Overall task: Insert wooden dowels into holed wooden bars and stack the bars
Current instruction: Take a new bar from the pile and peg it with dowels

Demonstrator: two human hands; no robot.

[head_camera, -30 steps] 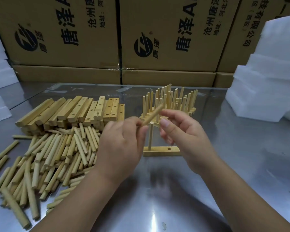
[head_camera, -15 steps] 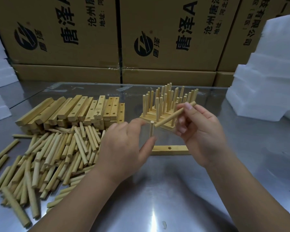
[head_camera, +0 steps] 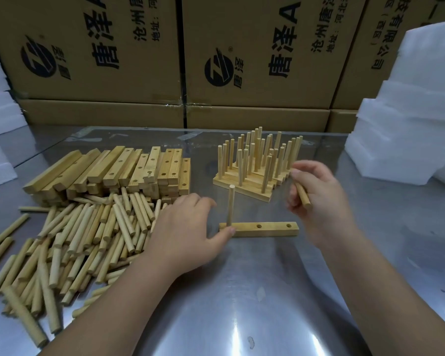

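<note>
A holed wooden bar (head_camera: 265, 229) lies flat on the metal table, with one dowel (head_camera: 231, 205) standing upright in its left hole and two holes showing bare. My left hand (head_camera: 188, 227) rests at the bar's left end, thumb touching the wood. My right hand (head_camera: 316, 199) hovers above the bar's right end and grips a loose dowel (head_camera: 302, 195), blurred by motion. Behind the bar stands a stack of bars bristling with upright dowels (head_camera: 254, 165).
A pile of loose dowels (head_camera: 88, 237) spreads over the left of the table, with a heap of holed bars (head_camera: 118, 170) behind it. Cardboard boxes (head_camera: 242, 60) line the back edge. White foam blocks (head_camera: 409, 124) stand at right and far left.
My left hand dropped from the upright dowel's top to the bar's left end. My right hand turned its dowel from slanted towards upright and shifted right.
</note>
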